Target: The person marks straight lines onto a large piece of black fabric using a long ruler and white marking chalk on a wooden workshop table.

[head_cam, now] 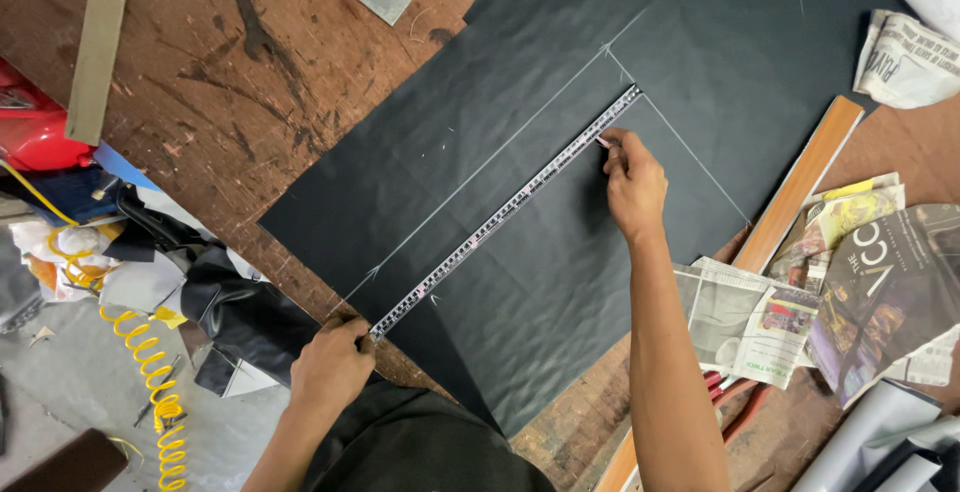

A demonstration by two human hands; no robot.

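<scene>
Our left hand [330, 364] pinches the near end of the tape [505, 212] flat at the sheet's edge; our right hand [632, 184] is closed on a small pale marker [604, 141], its tip just beside the tape's far end. The tape lies taut across the black sheet [560, 132], slanting from lower left to upper right beside chalk lines already drawn there.

We judge the main risk is the tape creeping; only two hands pin it, and a soft tape can bow in the middle, so a line run along it may wander from the faint lines; the sheet could also slide on the table, since nothing weighs it down; a sleeve might smear the chalk.

The table [250, 82] is worn brown wood, scuffed and stained; off its left edge sit a red object [30, 132] and a yellow coiled hose [155, 392]; to the right lie a wooden strip [800, 182] and crumpled newspapers [850, 282].
</scene>
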